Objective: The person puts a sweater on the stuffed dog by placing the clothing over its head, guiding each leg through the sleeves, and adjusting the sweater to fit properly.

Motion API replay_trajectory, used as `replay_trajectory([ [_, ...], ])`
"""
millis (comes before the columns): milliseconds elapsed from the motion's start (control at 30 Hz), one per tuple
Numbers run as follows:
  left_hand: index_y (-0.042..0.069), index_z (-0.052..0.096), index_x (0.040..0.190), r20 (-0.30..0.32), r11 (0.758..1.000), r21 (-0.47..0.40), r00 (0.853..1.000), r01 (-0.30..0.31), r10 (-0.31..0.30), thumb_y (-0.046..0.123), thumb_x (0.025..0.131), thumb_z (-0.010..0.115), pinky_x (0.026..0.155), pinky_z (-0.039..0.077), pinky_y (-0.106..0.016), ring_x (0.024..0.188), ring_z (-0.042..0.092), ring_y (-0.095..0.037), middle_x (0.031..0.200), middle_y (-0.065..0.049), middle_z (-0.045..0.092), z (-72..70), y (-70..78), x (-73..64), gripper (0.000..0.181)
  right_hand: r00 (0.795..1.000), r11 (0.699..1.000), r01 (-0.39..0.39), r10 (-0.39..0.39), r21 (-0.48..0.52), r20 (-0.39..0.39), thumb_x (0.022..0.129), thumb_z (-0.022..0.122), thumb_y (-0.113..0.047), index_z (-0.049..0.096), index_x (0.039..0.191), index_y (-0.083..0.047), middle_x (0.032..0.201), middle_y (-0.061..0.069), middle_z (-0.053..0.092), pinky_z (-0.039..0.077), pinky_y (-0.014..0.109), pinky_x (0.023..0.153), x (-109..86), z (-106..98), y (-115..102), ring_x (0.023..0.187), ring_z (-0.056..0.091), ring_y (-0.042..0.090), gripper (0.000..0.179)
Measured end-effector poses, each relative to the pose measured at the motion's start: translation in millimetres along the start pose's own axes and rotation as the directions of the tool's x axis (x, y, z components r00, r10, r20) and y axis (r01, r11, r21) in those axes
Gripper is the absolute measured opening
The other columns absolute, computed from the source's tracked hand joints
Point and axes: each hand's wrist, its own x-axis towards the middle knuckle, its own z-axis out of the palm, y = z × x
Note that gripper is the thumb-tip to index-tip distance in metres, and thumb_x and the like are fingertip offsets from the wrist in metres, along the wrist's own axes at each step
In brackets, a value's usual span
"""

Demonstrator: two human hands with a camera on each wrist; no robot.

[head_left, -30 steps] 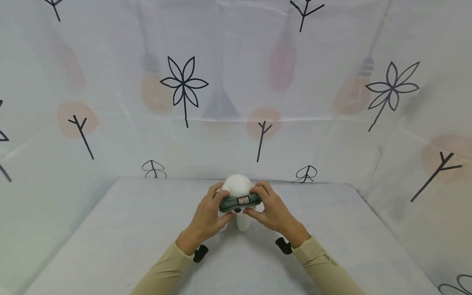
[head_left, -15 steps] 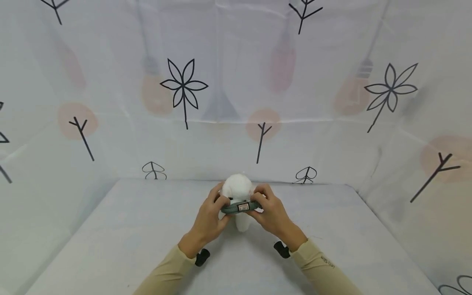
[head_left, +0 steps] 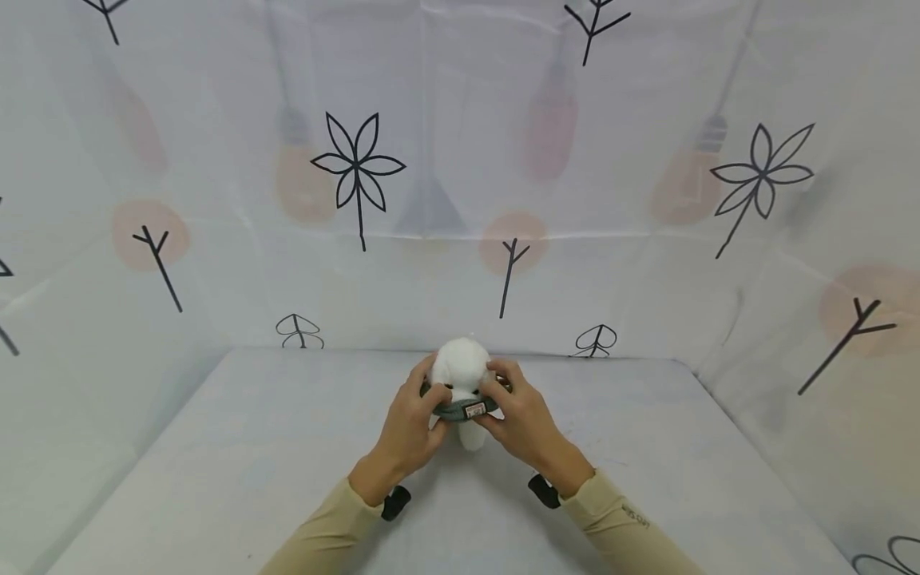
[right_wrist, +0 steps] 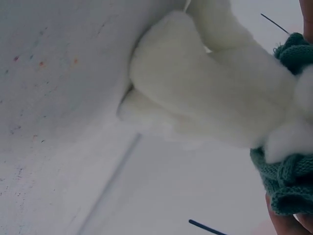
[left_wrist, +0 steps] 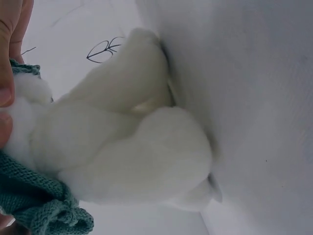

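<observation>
A white plush toy animal (head_left: 460, 363) stands on the table with its head toward me. Round the head, just under the dark eyes, runs a green knitted band (head_left: 454, 410) with a small label at its front. My left hand (head_left: 406, 425) pinches the band at one side, thumb below and fingers above. At the opposite side my right hand (head_left: 528, 419) grips it likewise. In the left wrist view the plush toy's body (left_wrist: 122, 152) rests on the table, the bunched knit (left_wrist: 36, 191) at its neck. The right wrist view shows thick knit folds (right_wrist: 288, 178) beside white plush.
The white-covered table (head_left: 251, 479) reaches back to a white cloth backdrop (head_left: 424, 279) with printed flowers and twigs. Cloth also hangs at both sides. Black wrist devices (head_left: 544, 491) sit under the forearms. Small coloured specks (right_wrist: 41, 63) mark the table cover.
The knitted band has slid down the plush toy's head, from over the eyes to below them. Both hands moved slightly downward with it, and the fingers shifted their hold.
</observation>
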Motion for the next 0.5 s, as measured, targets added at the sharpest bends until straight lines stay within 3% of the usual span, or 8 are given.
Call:
replay_trajectory([
  [267,0.013,0.05,0.09,-0.004,1.0,0.028,1.0,0.001,-0.001,0.0,0.068,0.075,0.075,0.051,-0.048,0.105,0.057,-0.037,0.141,-0.024,0.038,1.8,-1.9,-3.0,0.035,0.998,0.994,0.043,-0.047,-0.103,-0.039,0.07,0.085,-0.017,0.06,0.087,-0.007,0.117,0.017,0.053,0.056,0.029,0.061,-2.7,3,-2,0.084,0.069,0.026,0.033],
  [500,0.013,0.047,0.1,0.084,0.99,-0.123,0.995,0.066,-0.056,0.019,0.076,0.069,0.084,0.049,-0.046,0.114,0.052,-0.029,0.147,-0.017,0.03,-5.5,-3.0,0.6,0.033,0.997,0.999,-0.009,0.007,0.033,0.073,0.087,0.067,-0.043,0.059,0.104,-0.011,0.126,0.012,0.046,0.056,0.037,0.068,-0.1,-8,0,0.105,0.063,0.029,0.037],
])
